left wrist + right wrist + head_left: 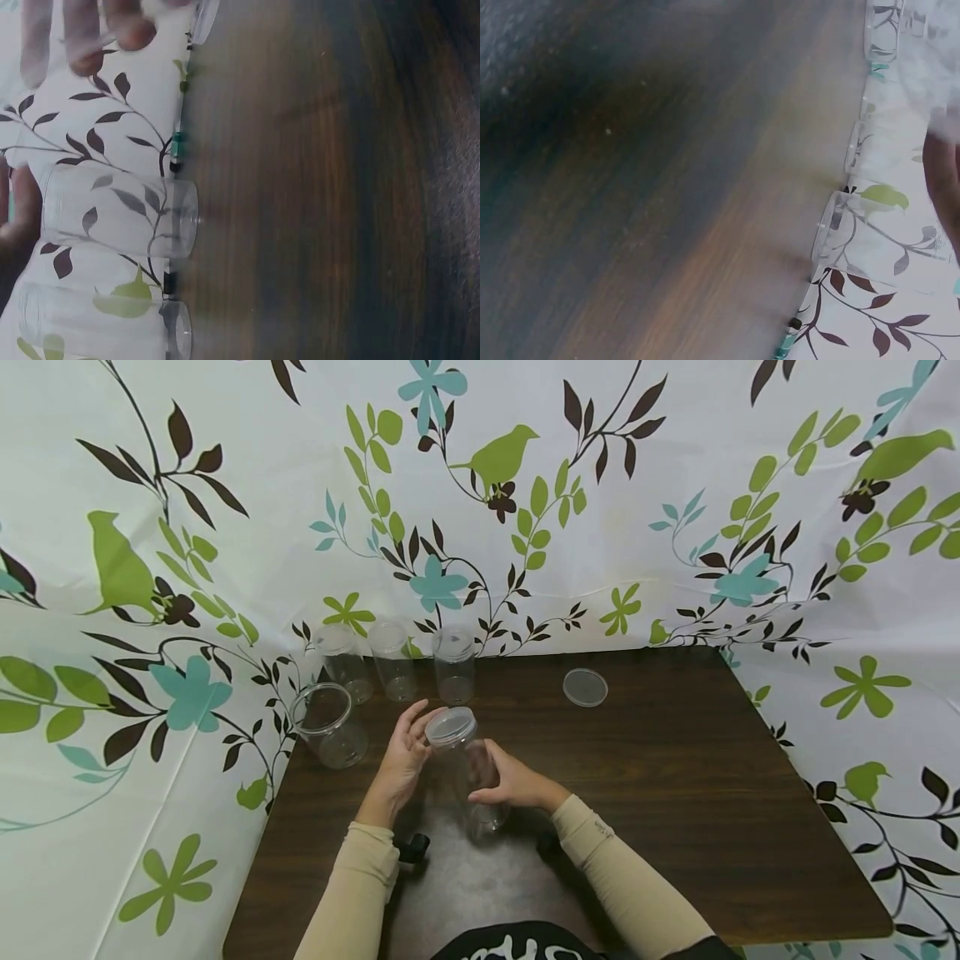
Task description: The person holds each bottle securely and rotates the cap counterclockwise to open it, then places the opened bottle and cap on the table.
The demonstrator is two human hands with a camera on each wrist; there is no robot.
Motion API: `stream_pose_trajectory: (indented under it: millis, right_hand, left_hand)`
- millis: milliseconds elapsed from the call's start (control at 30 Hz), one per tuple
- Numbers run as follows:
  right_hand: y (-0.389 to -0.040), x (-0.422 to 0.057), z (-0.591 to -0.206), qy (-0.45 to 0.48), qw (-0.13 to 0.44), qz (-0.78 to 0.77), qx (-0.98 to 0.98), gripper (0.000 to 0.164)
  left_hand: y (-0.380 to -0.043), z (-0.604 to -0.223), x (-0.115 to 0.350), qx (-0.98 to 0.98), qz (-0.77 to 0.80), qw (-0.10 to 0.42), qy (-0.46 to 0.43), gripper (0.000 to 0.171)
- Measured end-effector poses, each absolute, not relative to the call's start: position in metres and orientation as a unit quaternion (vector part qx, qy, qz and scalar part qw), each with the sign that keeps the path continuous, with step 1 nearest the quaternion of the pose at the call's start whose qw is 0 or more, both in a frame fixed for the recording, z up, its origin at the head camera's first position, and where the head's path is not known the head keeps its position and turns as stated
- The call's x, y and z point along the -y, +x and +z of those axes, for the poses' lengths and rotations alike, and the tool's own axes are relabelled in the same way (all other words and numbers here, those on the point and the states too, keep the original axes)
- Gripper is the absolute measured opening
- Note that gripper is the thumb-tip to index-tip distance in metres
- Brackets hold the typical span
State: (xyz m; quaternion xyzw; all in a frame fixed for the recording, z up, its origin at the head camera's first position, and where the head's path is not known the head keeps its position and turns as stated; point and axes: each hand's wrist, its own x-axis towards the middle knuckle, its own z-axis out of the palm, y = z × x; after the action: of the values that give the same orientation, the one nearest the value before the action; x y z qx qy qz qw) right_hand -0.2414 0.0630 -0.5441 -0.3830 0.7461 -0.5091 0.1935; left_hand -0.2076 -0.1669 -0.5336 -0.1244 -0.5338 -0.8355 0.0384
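Note:
A clear plastic jar (467,774) with a round lid (451,727) on its top stands tilted in front of the body. My right hand (516,779) grips it round the side, thumb across the front. Beside the lid is my left hand (401,764), its fingers spread and loosely extended, fingertips right at the lid's edge. The left wrist view shows the left fingers (82,41) at the top, blurred. One finger of the right hand (941,180) appears at the right edge of the right wrist view, below a blurred clear piece of the jar.
Three clear lidded jars (453,672) stand in a row at the table's back left. A wider clear jar without a lid (341,743) is in front of them. Toward the back right a loose clear lid (585,687) lies on the dark wooden table (675,793). A patterned curtain (570,552) surrounds it.

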Motion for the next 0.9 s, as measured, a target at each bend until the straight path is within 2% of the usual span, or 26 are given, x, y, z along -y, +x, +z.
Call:
stream_pose_trajectory:
  millis: [100,200,433,567,667,767,900]
  right_hand:
    - [-0.243,-0.065,-0.544,-0.388,0.251,-0.529,-0.712,0.076]
    - [-0.244,-0.065,-0.545,-0.385,0.250,-0.518,-0.722,0.078]
    - [-0.240,-0.056,-0.551,-0.363,0.084,-0.416,-0.829,0.085]
    - [-0.236,-0.051,-0.553,-0.333,0.039,-0.387,-0.859,0.090]
    - [-0.234,-0.050,-0.554,-0.319,0.035,-0.372,-0.871,0.091]
    - [-0.235,-0.052,-0.554,-0.321,0.042,-0.379,-0.867,0.092]
    - [-0.239,-0.057,-0.552,-0.346,0.083,-0.424,-0.833,0.087]
  left_hand:
    - [-0.208,-0.534,0.171,0.509,-0.847,0.013,-0.154,0.094]
    - [-0.209,-0.533,0.172,0.506,-0.848,0.008,-0.159,0.087]
    - [-0.209,-0.526,0.154,0.558,-0.826,0.047,-0.068,0.086]
    - [-0.210,-0.522,0.144,0.574,-0.816,0.064,-0.024,0.082]
    - [-0.211,-0.523,0.141,0.570,-0.817,0.081,-0.024,0.089]
    - [-0.211,-0.526,0.142,0.573,-0.813,0.092,-0.042,0.106]
    - [-0.210,-0.530,0.149,0.572,-0.813,0.087,-0.068,0.123]
